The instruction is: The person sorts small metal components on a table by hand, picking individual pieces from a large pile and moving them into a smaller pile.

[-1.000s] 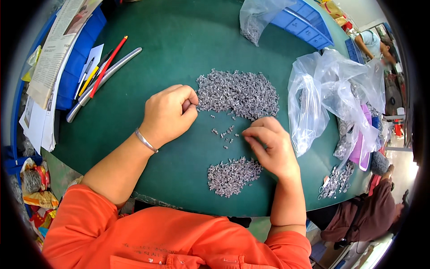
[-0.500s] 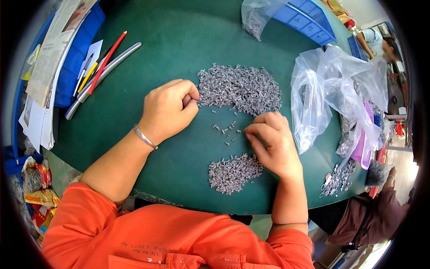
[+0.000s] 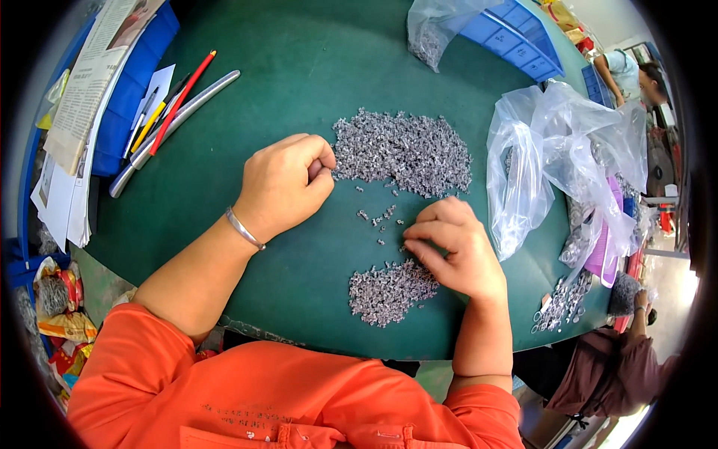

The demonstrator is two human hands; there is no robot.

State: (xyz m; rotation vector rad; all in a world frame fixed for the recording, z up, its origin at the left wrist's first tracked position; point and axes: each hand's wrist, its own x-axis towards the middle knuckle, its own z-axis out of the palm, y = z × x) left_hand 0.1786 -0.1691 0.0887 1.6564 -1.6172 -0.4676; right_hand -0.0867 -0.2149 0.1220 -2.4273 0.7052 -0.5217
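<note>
A: Hands?
B: L hand (image 3: 288, 176): curled, by far pile (image 3: 404, 150). R hand (image 3: 452, 247): narrow, by near pile (image 3: 389, 292). Contents: can't tell.
A: Risk?
B: Loose bits (image 3: 378, 217) betw. piles; R-hand brush cd mix lots.

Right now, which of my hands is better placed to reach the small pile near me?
Your right hand, I'd judge: it is close beside the small pile, while your left hand is farther away, beside the big pile.

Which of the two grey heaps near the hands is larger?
The far grey heap, beside the left hand: it spreads wider and deeper than the near grey heap, closer to the orange shirt.
</note>
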